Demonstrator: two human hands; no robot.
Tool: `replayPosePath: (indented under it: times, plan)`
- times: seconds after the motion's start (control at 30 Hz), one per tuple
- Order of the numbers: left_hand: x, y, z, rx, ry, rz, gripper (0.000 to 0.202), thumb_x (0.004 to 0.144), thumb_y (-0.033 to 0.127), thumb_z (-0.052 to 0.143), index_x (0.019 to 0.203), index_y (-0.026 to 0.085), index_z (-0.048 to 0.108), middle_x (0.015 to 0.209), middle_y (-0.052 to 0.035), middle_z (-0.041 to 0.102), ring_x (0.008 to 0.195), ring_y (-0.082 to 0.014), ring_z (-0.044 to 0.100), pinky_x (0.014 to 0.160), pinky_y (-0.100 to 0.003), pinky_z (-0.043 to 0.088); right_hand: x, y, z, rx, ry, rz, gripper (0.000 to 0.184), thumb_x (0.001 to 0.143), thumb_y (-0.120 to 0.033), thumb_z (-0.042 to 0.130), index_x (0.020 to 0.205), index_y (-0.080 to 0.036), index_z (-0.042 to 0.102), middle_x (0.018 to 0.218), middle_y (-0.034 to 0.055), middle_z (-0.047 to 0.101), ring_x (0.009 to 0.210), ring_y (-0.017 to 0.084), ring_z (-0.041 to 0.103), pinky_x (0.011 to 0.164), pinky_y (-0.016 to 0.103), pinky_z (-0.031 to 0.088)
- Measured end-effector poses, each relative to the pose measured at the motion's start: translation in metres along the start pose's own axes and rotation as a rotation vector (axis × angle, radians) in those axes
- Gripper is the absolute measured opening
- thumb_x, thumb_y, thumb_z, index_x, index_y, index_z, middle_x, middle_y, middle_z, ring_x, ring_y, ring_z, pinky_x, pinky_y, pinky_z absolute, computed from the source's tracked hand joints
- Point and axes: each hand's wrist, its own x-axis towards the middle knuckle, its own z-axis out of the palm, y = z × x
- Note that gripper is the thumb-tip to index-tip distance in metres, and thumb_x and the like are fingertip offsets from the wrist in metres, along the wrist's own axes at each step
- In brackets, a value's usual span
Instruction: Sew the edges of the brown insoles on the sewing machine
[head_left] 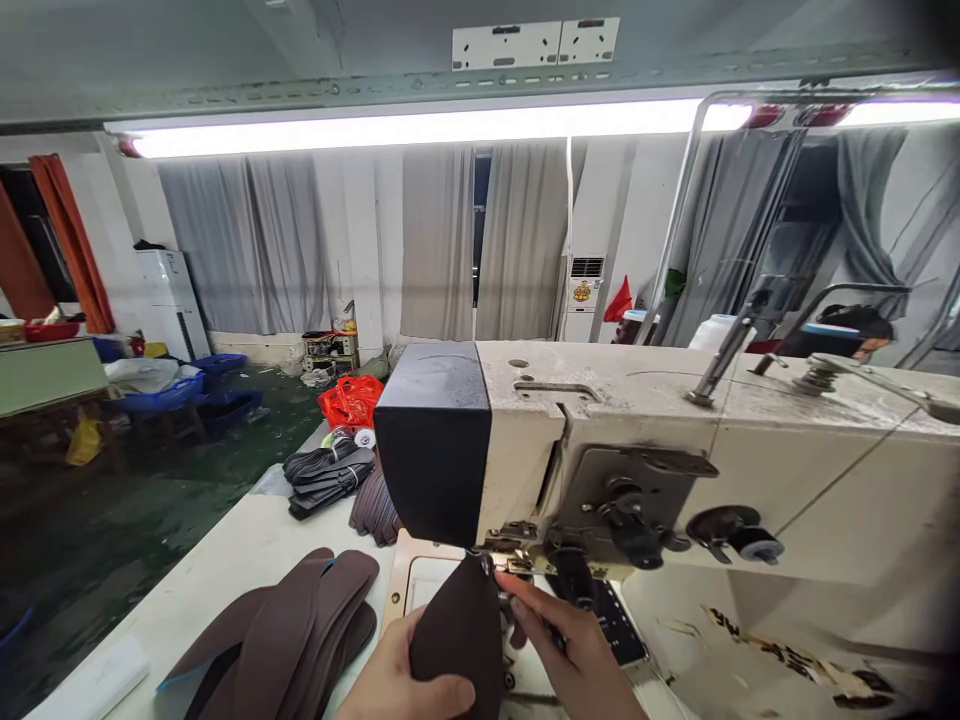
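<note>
A dark brown curved fabric piece is under the head of a white sewing machine, its narrow upper end by the needle area. My left hand grips its left side, thumb on top and fingers underneath. At the piece's right edge, my right hand has its index finger stretched toward the needle area. The other fingers curl in, with a small dark thing partly showing among them; I cannot make out what it is. A loose pile of similar brown pieces lies on the table to the left.
Bundled dark strips, a brown stack and a red plastic bag sit behind on the white table. A white object lies near left. Overhead runs a lamp tube; thread spools stand behind the machine.
</note>
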Motion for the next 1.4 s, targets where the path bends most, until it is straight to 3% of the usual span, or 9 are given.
replayPosePath:
  times: [0.23, 0.7, 0.83, 1.07, 1.27, 1.4]
  plan:
    - [0.000, 0.001, 0.005, 0.002, 0.023, 0.008, 0.059, 0.050, 0.040, 0.089, 0.098, 0.012, 0.071, 0.084, -0.0070, 0.074, 0.072, -0.0183, 0.065, 0.066, -0.023, 0.049, -0.001, -0.001, -0.001, 0.021, 0.013, 0.022, 0.036, 0.096, -0.042, 0.045, 0.121, -0.027, 0.067, 0.061, -0.0003, 0.068, 0.057, 0.014, 0.064, 0.062, 0.021, 0.053]
    - [0.033, 0.007, 0.006, -0.029, 0.171, 0.048, 0.052, 0.053, 0.033, 0.086, 0.098, 0.013, 0.068, 0.084, -0.0102, 0.075, 0.074, -0.0232, 0.069, 0.066, -0.029, 0.054, 0.001, -0.003, 0.000, 0.015, 0.036, 0.075, 0.043, 0.096, -0.051, 0.043, 0.118, -0.027, 0.070, 0.055, 0.0005, 0.068, 0.055, 0.015, 0.068, 0.060, 0.020, 0.055]
    - [0.042, 0.002, 0.006, -0.053, 0.212, 0.066, 0.048, 0.056, 0.031, 0.085, 0.096, 0.013, 0.066, 0.083, -0.0106, 0.075, 0.071, -0.0236, 0.069, 0.064, -0.031, 0.054, 0.001, -0.003, 0.000, 0.034, -0.015, 0.061, 0.044, 0.097, -0.050, 0.040, 0.120, -0.026, 0.069, 0.055, 0.0012, 0.069, 0.053, 0.015, 0.068, 0.060, 0.020, 0.055]
    - [0.036, 0.006, 0.021, -0.055, 0.302, 0.138, 0.040, 0.063, 0.029, 0.080, 0.095, 0.016, 0.062, 0.086, -0.0077, 0.073, 0.080, -0.0251, 0.069, 0.073, -0.034, 0.054, 0.002, -0.011, -0.003, 0.000, -0.012, 0.103, 0.045, 0.097, -0.049, 0.040, 0.121, -0.024, 0.068, 0.057, 0.0011, 0.071, 0.057, 0.015, 0.068, 0.065, 0.021, 0.055]
    - [0.029, 0.005, 0.026, -0.047, 0.272, 0.181, 0.041, 0.062, 0.032, 0.081, 0.096, 0.016, 0.065, 0.087, -0.0079, 0.072, 0.084, -0.0246, 0.067, 0.076, -0.032, 0.053, 0.003, -0.011, -0.002, 0.013, -0.016, 0.098, 0.042, 0.096, -0.046, 0.042, 0.118, -0.023, 0.070, 0.059, 0.0004, 0.071, 0.059, 0.015, 0.068, 0.070, 0.023, 0.055]
    - [0.027, 0.006, 0.022, -0.024, 0.203, 0.147, 0.043, 0.060, 0.035, 0.083, 0.095, 0.017, 0.063, 0.081, -0.0067, 0.072, 0.069, -0.0194, 0.066, 0.061, -0.026, 0.050, 0.003, -0.008, -0.001, 0.028, -0.011, 0.101, 0.042, 0.096, -0.046, 0.042, 0.119, -0.023, 0.069, 0.058, 0.0003, 0.070, 0.058, 0.015, 0.067, 0.065, 0.022, 0.055]
